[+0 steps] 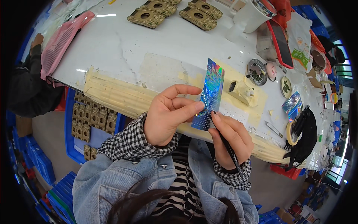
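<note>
The left hand (166, 114) pinches a shiny holographic strip (209, 95) between thumb and fingers, upright just above the near edge of the white table (123, 44). The right hand (231, 138) grips a thin black tool (228, 147), its tip touching the strip's lower end.

Holographic strip (209, 98) lower end behind fingertips, black tool (228, 149) tip hidden (against strip), far worktop (112, 44) clutter too small.
</note>
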The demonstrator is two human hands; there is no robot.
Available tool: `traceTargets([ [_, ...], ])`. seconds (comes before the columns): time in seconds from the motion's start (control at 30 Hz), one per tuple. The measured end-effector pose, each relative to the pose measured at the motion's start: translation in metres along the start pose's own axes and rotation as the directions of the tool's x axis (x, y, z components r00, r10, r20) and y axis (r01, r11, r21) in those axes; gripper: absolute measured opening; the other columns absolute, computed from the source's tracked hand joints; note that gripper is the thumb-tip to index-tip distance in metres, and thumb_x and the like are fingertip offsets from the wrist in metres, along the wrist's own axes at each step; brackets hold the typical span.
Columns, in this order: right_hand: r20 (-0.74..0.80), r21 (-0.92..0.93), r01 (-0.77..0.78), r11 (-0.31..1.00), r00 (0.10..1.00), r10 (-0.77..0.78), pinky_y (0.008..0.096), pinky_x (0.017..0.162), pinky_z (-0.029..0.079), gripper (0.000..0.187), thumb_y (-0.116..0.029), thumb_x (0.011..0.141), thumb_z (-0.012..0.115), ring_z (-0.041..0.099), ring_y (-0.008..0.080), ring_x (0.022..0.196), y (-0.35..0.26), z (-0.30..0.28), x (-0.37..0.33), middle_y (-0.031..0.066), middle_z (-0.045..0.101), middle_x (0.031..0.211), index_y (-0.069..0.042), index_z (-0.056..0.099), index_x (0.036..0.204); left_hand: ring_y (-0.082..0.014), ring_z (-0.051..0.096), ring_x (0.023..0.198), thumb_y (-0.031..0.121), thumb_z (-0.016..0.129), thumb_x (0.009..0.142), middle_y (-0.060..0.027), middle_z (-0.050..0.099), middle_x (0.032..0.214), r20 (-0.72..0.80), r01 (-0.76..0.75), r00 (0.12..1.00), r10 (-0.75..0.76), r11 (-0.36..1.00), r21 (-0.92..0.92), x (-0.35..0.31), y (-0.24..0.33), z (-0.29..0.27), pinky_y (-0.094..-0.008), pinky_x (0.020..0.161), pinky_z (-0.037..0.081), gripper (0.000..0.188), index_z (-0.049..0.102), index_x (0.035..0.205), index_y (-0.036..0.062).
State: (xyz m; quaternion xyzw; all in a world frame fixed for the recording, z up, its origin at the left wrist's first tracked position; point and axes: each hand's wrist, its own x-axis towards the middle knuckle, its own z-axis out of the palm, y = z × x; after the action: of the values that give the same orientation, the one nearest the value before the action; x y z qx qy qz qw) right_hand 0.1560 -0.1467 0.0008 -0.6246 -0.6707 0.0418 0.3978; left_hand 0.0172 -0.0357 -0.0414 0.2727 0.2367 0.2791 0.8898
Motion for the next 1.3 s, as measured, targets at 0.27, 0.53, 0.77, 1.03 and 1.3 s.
traceTargets([
  [0.27, 0.001, 0.005, -0.024, 1.0, 1.0, 0.024, 0.0323, 0.078, 0.055, 0.037, 0.005, 0.072, 0.073, 0.066, 0.0266, 0.09, -0.001, 0.001, -0.001, 0.016, 0.065, 0.1, 0.0, 0.065, 0.109, -0.0127, 0.067, 0.083, 0.0, 0.062, 0.088, -0.0112, 0.07, 0.092, 0.015, -0.012, 1.0, 0.012, 1.0, 0.007, 0.0, -0.002, -0.002, -0.0237, 0.073, 0.054, 0.032, 0.05, 0.117, -0.0016],
  [0.53, 0.004, -0.014, -0.008, 1.0, 1.0, 0.008, 0.0326, 0.077, 0.055, 0.036, 0.004, 0.072, 0.074, 0.066, 0.0269, 0.089, 0.0, 0.001, -0.001, 0.0162, 0.065, 0.099, 0.0, 0.066, 0.107, -0.0136, 0.067, 0.084, 0.0, 0.061, 0.088, -0.012, 0.069, 0.093, 0.023, -0.023, 0.999, 0.023, 1.0, -0.009, -0.001, -0.002, -0.002, -0.0248, 0.075, 0.055, 0.032, 0.05, 0.117, -0.0015],
  [0.77, 0.017, -0.262, 0.255, 0.931, 0.966, -0.259, 0.0365, 0.078, 0.057, 0.032, -0.008, 0.073, 0.076, 0.066, 0.0263, 0.084, 0.006, 0.009, -0.001, 0.0122, 0.064, 0.089, -0.002, 0.068, 0.103, -0.0137, 0.067, 0.084, 0.001, 0.062, 0.088, -0.0123, 0.069, 0.092, -0.005, 0.008, 1.0, -0.009, 0.999, -0.046, 0.001, -0.004, -0.003, -0.0257, 0.074, 0.055, 0.032, 0.049, 0.118, -0.001],
  [1.03, 0.049, -0.345, 0.353, 0.869, 0.932, -0.359, 0.0352, 0.077, 0.057, 0.028, -0.011, 0.074, 0.075, 0.064, 0.0231, 0.083, 0.009, 0.011, 0.0, 0.0091, 0.063, 0.086, -0.001, 0.07, 0.099, -0.0149, 0.067, 0.085, 0.002, 0.062, 0.088, -0.0133, 0.069, 0.093, 0.005, 0.011, 1.0, -0.011, 0.998, -0.068, 0.001, -0.003, -0.003, -0.0273, 0.074, 0.055, 0.033, 0.047, 0.117, -0.0003],
  [1.3, 0.036, -0.332, 0.351, 0.875, 0.932, -0.36, 0.0351, 0.078, 0.057, 0.029, -0.01, 0.073, 0.076, 0.064, 0.0227, 0.084, 0.009, 0.011, 0.0, 0.0086, 0.063, 0.086, -0.001, 0.07, 0.099, -0.0152, 0.067, 0.085, 0.002, 0.062, 0.088, -0.0138, 0.069, 0.093, -0.004, 0.019, 1.0, -0.019, 0.998, -0.061, 0.0, -0.003, -0.003, -0.0269, 0.075, 0.054, 0.033, 0.047, 0.117, 0.0],
])
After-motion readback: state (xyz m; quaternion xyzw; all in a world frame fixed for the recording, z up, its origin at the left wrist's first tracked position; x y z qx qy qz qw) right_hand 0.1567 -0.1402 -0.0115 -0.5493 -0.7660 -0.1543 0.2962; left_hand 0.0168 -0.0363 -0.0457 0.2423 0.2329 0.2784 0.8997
